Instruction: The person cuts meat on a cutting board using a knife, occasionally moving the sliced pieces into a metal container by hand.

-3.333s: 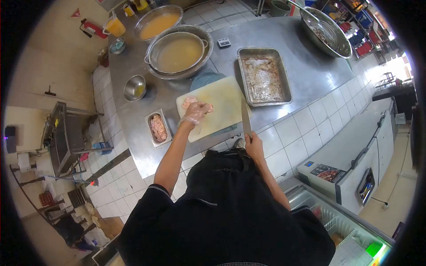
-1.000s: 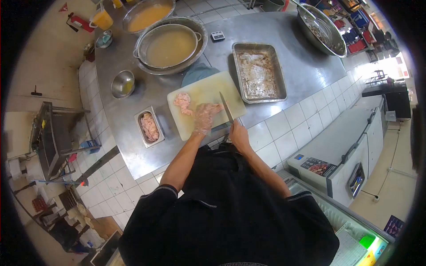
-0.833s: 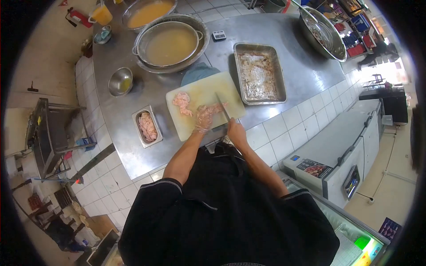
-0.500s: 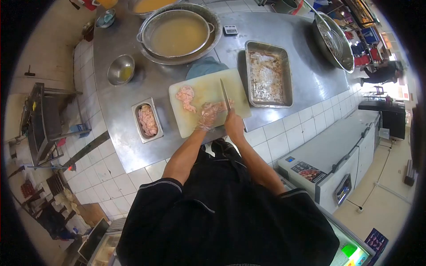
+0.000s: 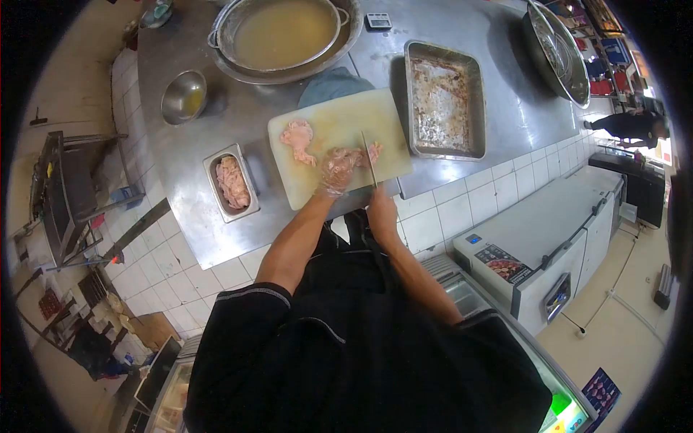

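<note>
Head view. Cutting board point(image 5: 339, 123), pale and rectangular, lying on the steel bench point(image 5: 231, 238) close to its near edge. Left hand point(image 5: 336, 173), in a clear plastic glove, pressed flat with fingers together on a piece of raw meat point(image 5: 354, 155) at the near right part of the board; grip closed down on the meat rather than wrapped around it. Right hand point(image 5: 381, 211) just off the near edge of the board, grip clamped around the handle of a knife point(image 5: 369, 159). Blade pointing away from the body, running through the meat just beside the left fingertips, with a small part of the meat showing on the blade's right side. Second lump of raw meat point(image 5: 298, 138) on the far left part of the board, apart from both hands.

Edges and open room. Small steel container point(image 5: 231, 184) holding more raw meat, left of the board and near it, with a strip of bare bench between. Baking tray point(image 5: 445, 97), crusted with residue, just right of the board and nearly touching its right edge. Blue cloth point(image 5: 333, 81) showing from under the far edge of the board. Large pot point(image 5: 285, 32) of cloudy liquid beyond the cloth; small steel bowl point(image 5: 184, 97) to the far left; large metal basin point(image 5: 559, 47) at the far right. Bare bench surface open at the near left corner, and between tray and basin. White tiled face below the near bench edge.
</note>
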